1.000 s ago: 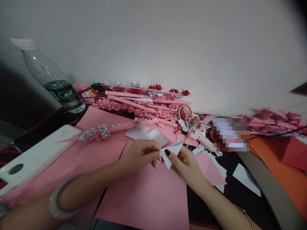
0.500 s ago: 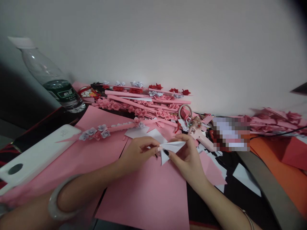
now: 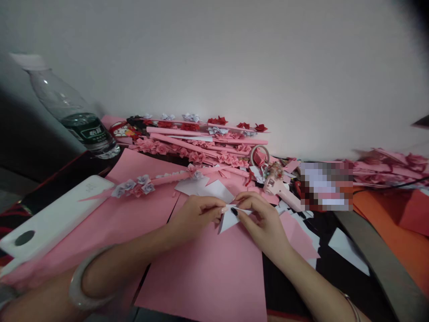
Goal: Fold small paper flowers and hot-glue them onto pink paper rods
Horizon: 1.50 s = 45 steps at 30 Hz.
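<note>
Between my two hands is a small piece of folded white paper, held above a pink sheet. My left hand pinches its left corner between thumb and fingertips. From the other side, my right hand grips it, the dark-nailed thumb pressed on its face and the fingers behind. One pointed flap hangs down toward the pink sheet. Just beyond my hands lie loose white paper pieces and a pink stem with white and pink paper flowers.
Paper flowers and rolled pink tubes are heaped along the wall. A water bottle and a white box-like object stand left. Right are a tape roll, a pale pink glue gun, paper scraps and orange paper.
The folded white paper has turned in my fingers, its hanging point now lower and further left. My right hand has closed further over its right side.
</note>
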Tool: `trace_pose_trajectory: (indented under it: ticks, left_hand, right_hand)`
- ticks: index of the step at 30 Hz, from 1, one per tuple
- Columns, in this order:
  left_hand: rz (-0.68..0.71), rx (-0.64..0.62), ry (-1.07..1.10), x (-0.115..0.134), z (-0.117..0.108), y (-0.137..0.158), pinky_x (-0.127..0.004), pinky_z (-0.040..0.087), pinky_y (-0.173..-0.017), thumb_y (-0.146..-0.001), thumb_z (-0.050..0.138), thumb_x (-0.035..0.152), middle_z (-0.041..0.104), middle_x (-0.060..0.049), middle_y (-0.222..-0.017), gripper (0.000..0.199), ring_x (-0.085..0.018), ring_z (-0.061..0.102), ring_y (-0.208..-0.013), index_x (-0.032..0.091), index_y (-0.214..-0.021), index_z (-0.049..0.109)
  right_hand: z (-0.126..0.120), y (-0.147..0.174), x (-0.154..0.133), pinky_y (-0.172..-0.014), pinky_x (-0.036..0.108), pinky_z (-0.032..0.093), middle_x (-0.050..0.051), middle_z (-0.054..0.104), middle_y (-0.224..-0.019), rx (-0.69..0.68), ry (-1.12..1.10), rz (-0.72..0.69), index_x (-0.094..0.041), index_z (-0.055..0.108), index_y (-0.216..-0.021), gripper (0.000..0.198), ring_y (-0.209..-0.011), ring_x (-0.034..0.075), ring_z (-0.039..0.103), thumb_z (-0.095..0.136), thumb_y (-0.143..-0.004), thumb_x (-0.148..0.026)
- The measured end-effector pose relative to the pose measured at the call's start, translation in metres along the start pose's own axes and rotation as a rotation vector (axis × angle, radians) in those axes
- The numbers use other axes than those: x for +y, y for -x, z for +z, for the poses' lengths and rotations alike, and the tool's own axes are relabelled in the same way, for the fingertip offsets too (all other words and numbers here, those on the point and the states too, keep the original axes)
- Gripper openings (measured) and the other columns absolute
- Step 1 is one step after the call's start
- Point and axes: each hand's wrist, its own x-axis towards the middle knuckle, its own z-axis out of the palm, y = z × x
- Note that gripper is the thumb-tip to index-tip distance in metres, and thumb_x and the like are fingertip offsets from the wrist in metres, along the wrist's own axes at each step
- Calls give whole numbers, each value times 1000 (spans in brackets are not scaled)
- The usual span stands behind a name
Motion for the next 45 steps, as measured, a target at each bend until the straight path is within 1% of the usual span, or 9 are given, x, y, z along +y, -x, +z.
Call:
trace_pose_trajectory:
  ticks: [4,14,20,27,31,39,42,44,45]
  left_hand:
    - [-5,-13,-7,-2,0,-1,-22,42,-60,-86,49,28,60,0,-67,23,-11,54,-63,14,-85,67]
    - [-38,-8,-22,0,2,1,-21,39,-59,-86,47,26,58,1,-65,23,-11,52,-62,15,-85,68]
    - [-62,5,-42,0,1,0,-22,39,-59,-86,48,29,57,1,-64,25,-11,51,-61,15,-84,68]
    - [-65,1,-53,5,1,2,-22,37,-58,-86,47,28,54,2,-62,24,-11,48,-61,14,-80,66]
    - [-56,2,-53,3,2,1,-22,35,-56,-84,48,28,52,3,-59,24,-11,47,-59,15,-73,63]
    - [-73,1,-67,7,2,1,-22,35,-56,-85,45,28,50,3,-59,24,-11,46,-59,15,-72,62]
    - [-72,34,-60,11,2,1,-23,34,-55,-84,46,30,48,3,-58,25,-11,45,-57,15,-69,60]
    - [-73,71,-15,14,1,0,-23,35,-55,-82,48,31,49,3,-58,24,-11,45,-57,16,-69,60]
    - [-73,87,9,16,0,0,-22,35,-56,-81,48,31,50,3,-58,22,-11,45,-58,16,-70,60]
  right_hand:
    - [2,2,1,-74,31,45,6,58,-91,-7,-34,21,-20,54,-74,12,-91,18,57,54,-83,-12]
    - [3,3,0,-73,30,44,5,57,-90,-1,-35,50,-20,53,-71,13,-88,17,57,54,-83,-12]
    - [4,2,-2,-72,29,43,5,57,-89,-4,-36,69,-19,53,-70,14,-88,17,57,55,-82,-13]
    - [4,4,-2,-72,30,44,5,57,-88,1,-41,78,-19,53,-70,14,-86,17,57,55,-82,-13]
    - [4,4,-2,-72,30,44,5,57,-89,0,-42,84,-19,54,-69,14,-86,17,57,55,-82,-13]
    - [4,3,-2,-74,30,45,4,58,-88,-7,-43,92,-20,55,-69,14,-86,17,58,55,-82,-14]
    - [4,2,-3,-70,29,46,4,59,-91,54,-92,139,-21,55,-79,7,-87,17,58,58,-79,-15]
    - [4,1,-3,-65,27,47,3,59,-94,124,-174,211,-23,53,-89,17,-85,17,59,62,-76,-18]
    - [3,0,-3,-62,26,48,3,60,-92,137,-217,256,-23,53,-91,20,-81,16,59,64,-75,-20]
